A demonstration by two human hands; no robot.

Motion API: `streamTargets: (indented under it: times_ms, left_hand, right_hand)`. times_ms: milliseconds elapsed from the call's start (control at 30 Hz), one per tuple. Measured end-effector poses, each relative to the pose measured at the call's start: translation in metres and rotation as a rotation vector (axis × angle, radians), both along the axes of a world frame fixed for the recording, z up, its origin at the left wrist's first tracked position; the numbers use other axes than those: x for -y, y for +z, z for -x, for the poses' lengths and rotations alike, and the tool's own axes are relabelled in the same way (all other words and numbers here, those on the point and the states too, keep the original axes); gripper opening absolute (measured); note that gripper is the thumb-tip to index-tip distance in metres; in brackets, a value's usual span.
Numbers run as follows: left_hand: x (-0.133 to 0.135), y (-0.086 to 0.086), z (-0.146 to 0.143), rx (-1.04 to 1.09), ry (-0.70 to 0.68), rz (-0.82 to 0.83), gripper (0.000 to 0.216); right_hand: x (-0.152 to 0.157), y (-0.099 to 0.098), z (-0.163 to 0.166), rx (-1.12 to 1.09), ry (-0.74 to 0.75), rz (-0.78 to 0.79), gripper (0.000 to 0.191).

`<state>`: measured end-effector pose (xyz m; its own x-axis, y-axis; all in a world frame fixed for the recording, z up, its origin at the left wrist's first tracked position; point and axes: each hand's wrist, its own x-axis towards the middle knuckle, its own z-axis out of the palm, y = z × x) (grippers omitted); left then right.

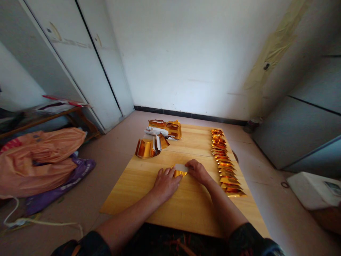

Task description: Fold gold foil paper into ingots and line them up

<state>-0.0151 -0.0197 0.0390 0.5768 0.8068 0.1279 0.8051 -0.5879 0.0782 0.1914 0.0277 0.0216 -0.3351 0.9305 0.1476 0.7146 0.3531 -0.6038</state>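
Observation:
A small sheet of gold foil paper [180, 170], white on its turned-up side, lies in the middle of the wooden table [149, 188]. My left hand [165, 183] rests flat on its left part, fingers stretched forward. My right hand [197, 170] presses on its right edge with curled fingers, folding the sheet. A long row of folded gold paper pieces [225, 165] runs along the table's right side, close to my right forearm.
Stacks of unfolded gold paper [166, 128] and a fanned bundle [149, 147] sit at the table's far left. Orange and purple bags [42, 160] lie on the floor at left. White cabinets stand behind them. A white box [313, 188] sits at right.

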Motion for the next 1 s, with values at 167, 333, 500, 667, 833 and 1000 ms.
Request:
streamTargets:
  times_ms: [167, 333, 500, 667, 833, 1000]
  left_hand:
    - [-0.018, -0.002, 0.016, 0.082, -0.103, 0.037, 0.025]
    - [-0.042, -0.007, 0.030, 0.193, -0.208, 0.127, 0.020]
    - [-0.053, -0.013, 0.032, 0.287, -0.183, 0.214, 0.010]
    - [-0.052, -0.011, 0.033, 0.267, -0.180, 0.256, 0.014]
    - [-0.046, -0.006, 0.035, 0.187, -0.244, 0.182, 0.021]
    - [-0.034, -0.008, 0.030, 0.120, -0.256, 0.015, 0.018]
  right_hand:
    - [0.017, 0.008, 0.006, 0.166, 0.105, -0.134, 0.024]
    - [0.036, 0.013, 0.022, 0.417, 0.108, -0.172, 0.021]
    - [0.045, 0.012, 0.028, 0.464, 0.086, -0.205, 0.032]
    - [0.048, 0.011, 0.025, 0.468, 0.127, -0.228, 0.027]
    - [0.050, 0.010, 0.025, 0.480, 0.106, -0.237, 0.026]
    - [0.053, 0.010, 0.029, 0.491, 0.072, -0.241, 0.027]
